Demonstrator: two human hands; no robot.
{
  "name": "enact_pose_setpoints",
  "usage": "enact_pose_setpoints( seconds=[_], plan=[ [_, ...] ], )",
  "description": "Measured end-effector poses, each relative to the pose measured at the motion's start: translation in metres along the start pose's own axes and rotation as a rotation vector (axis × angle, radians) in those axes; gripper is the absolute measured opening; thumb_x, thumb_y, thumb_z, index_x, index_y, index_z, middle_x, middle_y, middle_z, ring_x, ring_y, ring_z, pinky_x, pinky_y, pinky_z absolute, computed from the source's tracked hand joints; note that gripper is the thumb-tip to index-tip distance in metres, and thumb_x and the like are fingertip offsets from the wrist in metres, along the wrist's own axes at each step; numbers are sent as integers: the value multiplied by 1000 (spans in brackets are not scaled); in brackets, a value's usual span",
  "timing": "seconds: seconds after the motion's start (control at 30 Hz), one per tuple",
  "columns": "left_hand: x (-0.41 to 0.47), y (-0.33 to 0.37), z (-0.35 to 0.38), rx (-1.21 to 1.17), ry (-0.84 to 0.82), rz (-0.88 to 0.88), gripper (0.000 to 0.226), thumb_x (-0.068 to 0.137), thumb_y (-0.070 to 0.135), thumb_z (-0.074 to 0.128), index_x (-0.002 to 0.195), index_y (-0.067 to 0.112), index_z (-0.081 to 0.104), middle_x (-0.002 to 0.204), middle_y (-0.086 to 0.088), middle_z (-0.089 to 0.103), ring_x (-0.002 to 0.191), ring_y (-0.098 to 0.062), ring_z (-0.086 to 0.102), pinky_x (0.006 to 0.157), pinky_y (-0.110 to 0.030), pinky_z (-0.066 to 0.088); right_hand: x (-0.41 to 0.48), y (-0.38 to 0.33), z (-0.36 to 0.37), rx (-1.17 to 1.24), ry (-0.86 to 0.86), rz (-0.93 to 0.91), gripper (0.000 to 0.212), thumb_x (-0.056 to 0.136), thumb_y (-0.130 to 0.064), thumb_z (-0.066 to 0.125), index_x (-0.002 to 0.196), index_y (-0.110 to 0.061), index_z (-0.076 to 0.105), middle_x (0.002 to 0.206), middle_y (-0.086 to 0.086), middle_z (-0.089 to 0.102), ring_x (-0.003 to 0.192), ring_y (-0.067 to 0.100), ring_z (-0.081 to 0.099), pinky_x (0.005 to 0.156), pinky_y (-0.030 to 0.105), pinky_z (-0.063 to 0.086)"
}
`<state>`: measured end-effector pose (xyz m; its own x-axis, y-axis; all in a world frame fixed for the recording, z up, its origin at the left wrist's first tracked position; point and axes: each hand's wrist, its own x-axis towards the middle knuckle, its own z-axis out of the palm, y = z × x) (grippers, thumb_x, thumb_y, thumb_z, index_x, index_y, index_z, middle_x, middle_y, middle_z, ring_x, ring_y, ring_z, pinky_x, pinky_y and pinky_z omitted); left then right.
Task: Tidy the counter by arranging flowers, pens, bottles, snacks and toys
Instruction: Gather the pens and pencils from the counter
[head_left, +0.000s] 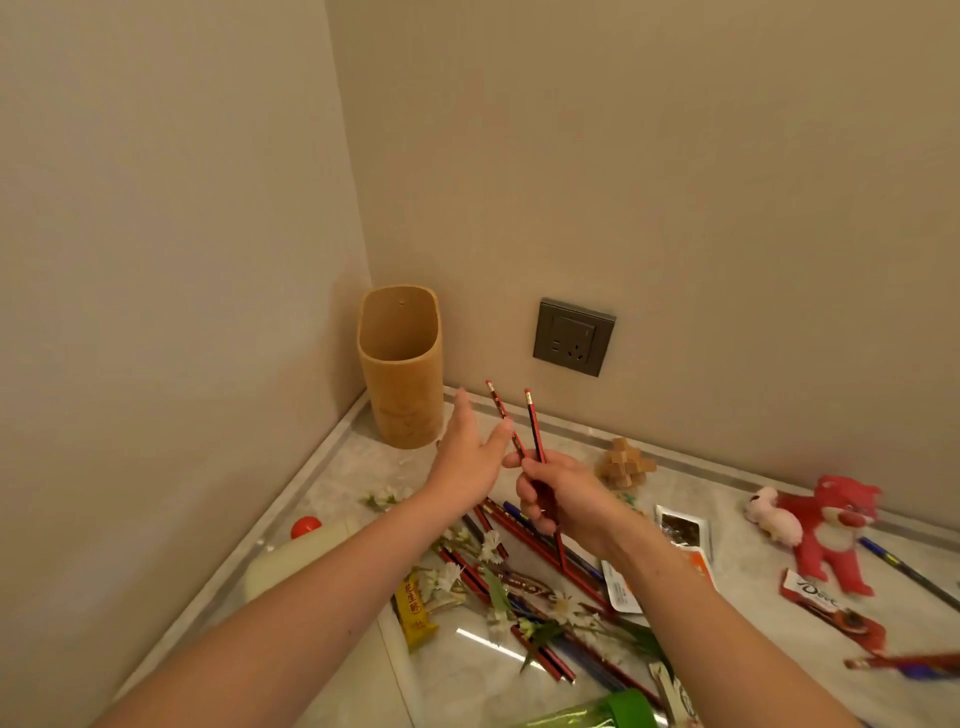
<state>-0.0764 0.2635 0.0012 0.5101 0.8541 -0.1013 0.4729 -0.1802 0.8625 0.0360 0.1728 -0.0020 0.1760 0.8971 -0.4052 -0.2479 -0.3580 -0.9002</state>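
Two pencils (524, 431) upright in right hand (558, 499) grip; left hand (470, 457) wide, touching one.

A pale marble counter (457, 670) fills the corner between two walls. At its eleven o'clock corner a bamboo holder (402, 374) stands upright. A wooden puzzle (625, 464) sits near twelve. At three lie a pink plush toy (826, 530) and a chocolate bar (831, 613). Loose pencils (540, 551) and white flowers (488, 551) lie tangled at the centre, a yellow snack bar (413, 613) just beside them. At nine lies a white bottle (296, 556) with a red cap. A green bottle (608, 714) lies at six.
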Motion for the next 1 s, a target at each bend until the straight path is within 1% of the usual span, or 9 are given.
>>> enact_pose_setpoints(
  seconds=[0.03, 0.1, 0.13, 0.2, 0.33, 0.43, 0.6, 0.77, 1.0],
  plan=[
    [0, 6, 3, -144, -91, -132, 71, 97, 44, 47, 151, 10, 15, 147, -13, 41, 137, -26, 37, 113, -38, 27, -3, 0, 4, -15, -14, -4, 20, 103, -13, 37, 111, -5, 53, 58, 1, 46, 45, 13, 42, 36, 22, 29],
    [-5, 12, 7, -296, -227, -212, 43, 97, 38, 50, 124, 5, 51, 100, -14, 65, 91, -23, 64, 86, -31, 47, -8, 0, 10, -60, -69, 0, 15, 103, -12, 35, 103, -7, 49, 59, 3, 49, 44, 14, 43, 36, 23, 32],
    [-8, 14, 8, -315, -235, -207, 28, 98, 31, 50, 109, 7, 59, 82, -10, 64, 68, -16, 63, 69, -25, 48, -10, 0, 11, -83, -101, 3, 15, 103, -13, 34, 101, -8, 48, 60, 5, 51, 44, 15, 45, 36, 24, 35],
    [-12, 13, 9, -334, -189, -205, 17, 100, 19, 47, 102, 10, 62, 71, -3, 60, 51, -5, 54, 49, -16, 43, -12, 1, 11, -125, -150, 28, 20, 104, -21, 33, 103, -11, 50, 66, 8, 59, 49, 19, 55, 42, 26, 46],
    [-15, 10, 1, -408, -104, -286, 21, 103, 14, 36, 110, 6, 55, 73, -5, 60, 66, -17, 60, 60, -28, 48, -11, 10, 3, -540, 71, 28, 49, 95, -59, 40, 99, -19, 69, 83, 4, 72, 75, 20, 68, 62, 30, 56],
    [-20, 6, -4, -516, -65, -353, 20, 104, 14, 31, 110, 4, 48, 72, -8, 55, 64, -21, 60, 58, -30, 50, -7, 23, 0, -1005, 234, -78, 36, 93, -47, 51, 94, -14, 67, 93, 2, 69, 87, 22, 63, 73, 36, 53],
    [-26, 3, -4, -549, -36, -392, 20, 105, 14, 31, 111, 5, 47, 74, -9, 54, 63, -22, 60, 59, -32, 54, -1, 37, 6, -1426, 272, -34, 11, 91, -26, 52, 91, -17, 59, 90, 1, 59, 82, 22, 58, 60, 27, 38],
    [-27, 0, -4, -540, -26, -387, 22, 104, 17, 34, 114, 5, 49, 79, -10, 56, 67, -22, 60, 67, -36, 57, 8, 45, 7, -1457, 324, -13, 15, 93, -15, 48, 99, -16, 62, 95, 5, 58, 86, 24, 60, 64, 30, 40],
    [-34, -1, -10, -572, -14, -394, 22, 103, 17, 36, 115, 5, 52, 75, -8, 55, 64, -20, 58, 66, -36, 57, 14, 46, 10, -1415, 275, 98, 5, 87, -21, 55, 84, -21, 52, 80, -4, 52, 75, 19, 54, 53, 26, 34]
  ],
)
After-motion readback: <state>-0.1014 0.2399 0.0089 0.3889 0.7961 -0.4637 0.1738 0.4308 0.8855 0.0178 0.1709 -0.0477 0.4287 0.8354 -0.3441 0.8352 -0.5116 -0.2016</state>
